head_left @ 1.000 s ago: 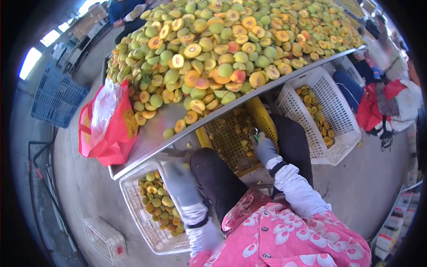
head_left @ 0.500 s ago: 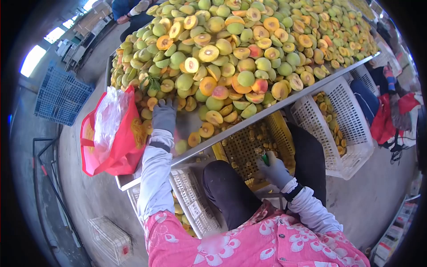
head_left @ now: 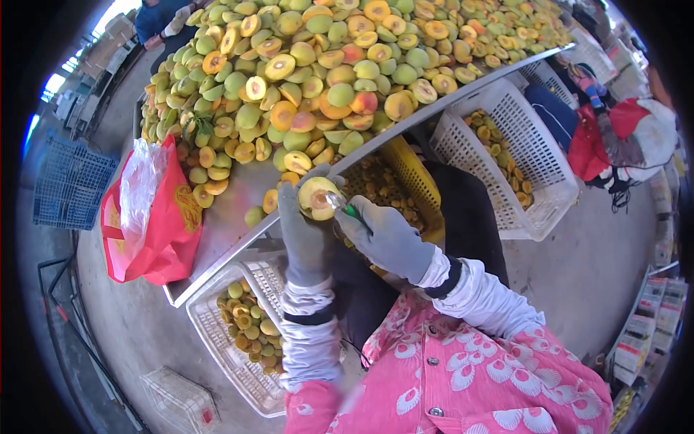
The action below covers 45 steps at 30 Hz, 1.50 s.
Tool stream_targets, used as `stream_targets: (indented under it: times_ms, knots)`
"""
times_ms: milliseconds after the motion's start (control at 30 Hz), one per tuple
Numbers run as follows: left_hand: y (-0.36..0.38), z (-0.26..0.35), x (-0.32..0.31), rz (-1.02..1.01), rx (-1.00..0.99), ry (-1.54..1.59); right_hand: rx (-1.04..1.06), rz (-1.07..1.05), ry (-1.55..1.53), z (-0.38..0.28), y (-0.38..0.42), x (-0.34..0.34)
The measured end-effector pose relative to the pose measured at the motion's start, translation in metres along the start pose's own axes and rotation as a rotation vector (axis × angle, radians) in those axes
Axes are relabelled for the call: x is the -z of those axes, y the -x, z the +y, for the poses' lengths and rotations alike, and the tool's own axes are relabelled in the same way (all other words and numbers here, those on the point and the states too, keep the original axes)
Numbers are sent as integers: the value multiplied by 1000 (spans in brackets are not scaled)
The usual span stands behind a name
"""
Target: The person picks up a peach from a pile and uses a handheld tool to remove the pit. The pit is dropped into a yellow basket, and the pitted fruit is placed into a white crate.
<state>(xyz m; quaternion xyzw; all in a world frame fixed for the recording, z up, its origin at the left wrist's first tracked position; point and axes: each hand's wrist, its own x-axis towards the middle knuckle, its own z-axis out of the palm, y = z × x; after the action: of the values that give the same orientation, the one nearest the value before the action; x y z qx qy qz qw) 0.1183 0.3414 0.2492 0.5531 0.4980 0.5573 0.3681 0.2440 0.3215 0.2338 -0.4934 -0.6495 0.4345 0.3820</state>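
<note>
My left hand (head_left: 307, 235), in a grey glove, holds a halved fruit (head_left: 317, 200) with its cut face up, just past the table's metal edge. In my gloved right hand (head_left: 383, 235) is a small green-handled tool (head_left: 351, 211), its metal tip touching the middle of the cut face. Beyond both hands, a large heap of halved green and orange fruit (head_left: 340, 94) covers much of the metal table (head_left: 230, 230). Below the hands stands a yellow crate (head_left: 413, 179) with small dark pieces inside.
A red bag (head_left: 170, 231) with clear plastic sits at the table's left end. White crates of fruit stand at the lower left (head_left: 210, 325) and right (head_left: 538, 152). Blue crates (head_left: 72, 184) are far left. Another person's sleeve (head_left: 155, 20) shows at the top left.
My left hand has come back from the heap and now holds a halved fruit. My right hand has risen from above the yellow crate to meet it with the tool. The view has shifted.
</note>
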Motion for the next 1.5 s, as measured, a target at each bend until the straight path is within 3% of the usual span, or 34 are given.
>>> stream_targets:
  times_ms: [67,133,233,300,500,733,800,933,1000,1067,1133,1167,1200,1267,1300,1333,1400,1500]
  knots:
    - [8,7,-8,179,338,631,33,37,72,-4,8,2]
    - [15,2,-6,100,223,602,62,67,139,-6,17,2]
    - [19,10,-14,153,259,589,121,104,100,-8,23,1]
    - [20,14,-21,259,212,562,136,110,111,-11,26,2]
    - [28,20,-26,329,55,473,64,59,221,-25,33,1]
    - [31,18,-16,244,154,427,153,8,147,-22,33,5]
    - [33,10,-18,226,170,383,-586,-456,-291,-52,28,28]
    - [30,10,-8,62,163,228,-669,-594,-576,-39,21,40]
    - [26,7,-3,-13,206,295,-839,-916,-1165,-21,15,41]
    - [25,0,-5,-82,243,369,-786,-974,-1206,-8,17,38]
    - [28,-17,-13,-1,333,615,-687,-900,-1278,11,18,28]
    - [24,-34,-16,130,357,651,-693,-848,-1187,1,18,33]
    - [22,-42,-20,133,353,659,-694,-850,-1178,1,19,32]
    - [25,-44,-20,307,151,402,-677,-498,-991,3,26,23]
    - [29,-28,-16,323,377,627,-632,-299,-793,6,26,18]
    - [29,-29,-15,329,375,630,-632,-303,-788,17,26,10]
    - [27,-32,-15,328,147,307,-41,70,17,25,22,1]
    - [30,-31,-25,400,153,312,-73,13,152,27,24,-2]
